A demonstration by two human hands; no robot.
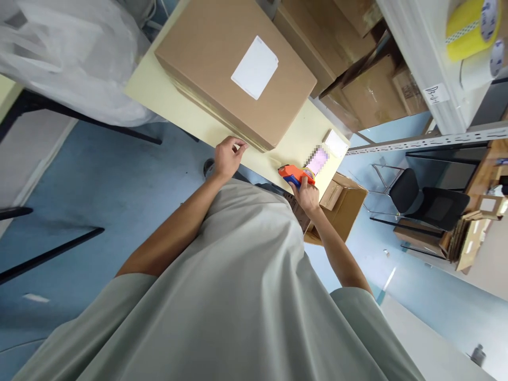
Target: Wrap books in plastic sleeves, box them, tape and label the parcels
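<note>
A large closed cardboard box (206, 47) with a white label (255, 67) on top lies on the pale yellow table (190, 114). Beside its near lower edge is my left hand (228, 157), fingers curled and thumb close to the forefinger; whether anything thin is between them cannot be made out. My right hand (307, 196) grips an orange and blue tape dispenser (291, 173), held over the table's front edge to the right of the box. Just behind the dispenser lie a phone with a purple screen (318, 160) and a small white box (336, 143).
An open cardboard box (349, 206) stands below the table at right. More cartons (373, 95) sit behind, by a white metal shelf (432, 69) with tape rolls (468, 34). Plastic wrap (79, 58) hangs at left. A black chair (424, 196) stands farther right.
</note>
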